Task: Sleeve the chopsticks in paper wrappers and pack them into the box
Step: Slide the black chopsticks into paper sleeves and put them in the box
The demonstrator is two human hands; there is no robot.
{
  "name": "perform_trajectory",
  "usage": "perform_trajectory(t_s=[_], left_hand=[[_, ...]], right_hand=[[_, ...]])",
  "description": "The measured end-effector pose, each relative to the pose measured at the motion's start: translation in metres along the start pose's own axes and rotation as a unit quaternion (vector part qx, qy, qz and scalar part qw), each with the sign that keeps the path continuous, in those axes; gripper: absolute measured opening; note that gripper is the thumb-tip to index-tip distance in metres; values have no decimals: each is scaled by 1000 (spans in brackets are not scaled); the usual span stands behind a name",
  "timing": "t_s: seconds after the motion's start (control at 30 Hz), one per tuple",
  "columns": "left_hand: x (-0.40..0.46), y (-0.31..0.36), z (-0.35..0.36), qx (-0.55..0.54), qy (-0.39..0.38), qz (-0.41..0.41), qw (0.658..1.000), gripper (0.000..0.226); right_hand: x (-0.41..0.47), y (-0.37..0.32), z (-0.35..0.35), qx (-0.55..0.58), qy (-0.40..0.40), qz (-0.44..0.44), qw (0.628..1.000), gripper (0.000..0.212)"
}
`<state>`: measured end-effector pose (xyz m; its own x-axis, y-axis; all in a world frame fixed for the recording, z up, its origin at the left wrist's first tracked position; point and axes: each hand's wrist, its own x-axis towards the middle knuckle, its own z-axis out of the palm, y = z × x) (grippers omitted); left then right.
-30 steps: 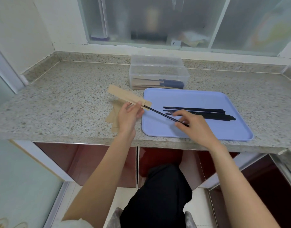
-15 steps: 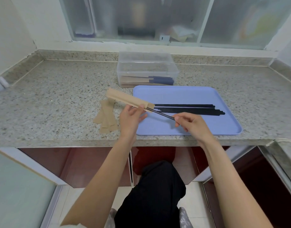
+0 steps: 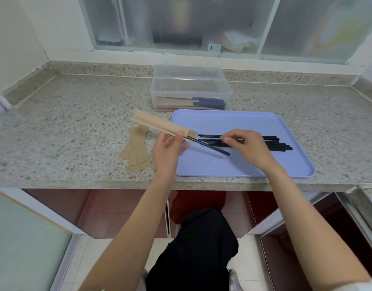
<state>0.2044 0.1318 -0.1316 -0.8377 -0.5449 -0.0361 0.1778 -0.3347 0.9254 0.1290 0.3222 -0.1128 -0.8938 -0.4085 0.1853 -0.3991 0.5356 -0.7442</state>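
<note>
Left hand (image 3: 167, 150) pinches a paper wrapper (image 3: 159, 124) at its mouth, one black chopstick (image 3: 210, 147) partly in. Right hand (image 3: 249, 145) hovers over the loose chopsticks (image 3: 271, 142) on the blue tray (image 3: 233, 164), fingers curled; whether they pinch one, cannot tell. Clear box (image 3: 191, 91) holds several sleeved pairs; spare wrappers (image 3: 136, 150) wait on the worktop (image 3: 65, 133), so roughly midway.

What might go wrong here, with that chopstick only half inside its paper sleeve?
The black chopstick sticks out of the paper wrapper, which only the left hand holds; tilted, it may slide out onto the blue tray. The right hand hovers over the loose chopsticks and might knock them askew. Pushing a second stick in could crumple the wrapper's mouth.
</note>
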Motion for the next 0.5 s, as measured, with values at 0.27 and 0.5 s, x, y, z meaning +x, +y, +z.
perform_trajectory(t_s=[0.27,0.5], left_hand=[[2,-5,10,-35,-62,-22,997,15],[7,-9,5,-66,-63,-38,995,15]], right_hand=[[48,40,-14,-373,-32,55,926,28],[53,44,-15,-349,-15,37,936,15]])
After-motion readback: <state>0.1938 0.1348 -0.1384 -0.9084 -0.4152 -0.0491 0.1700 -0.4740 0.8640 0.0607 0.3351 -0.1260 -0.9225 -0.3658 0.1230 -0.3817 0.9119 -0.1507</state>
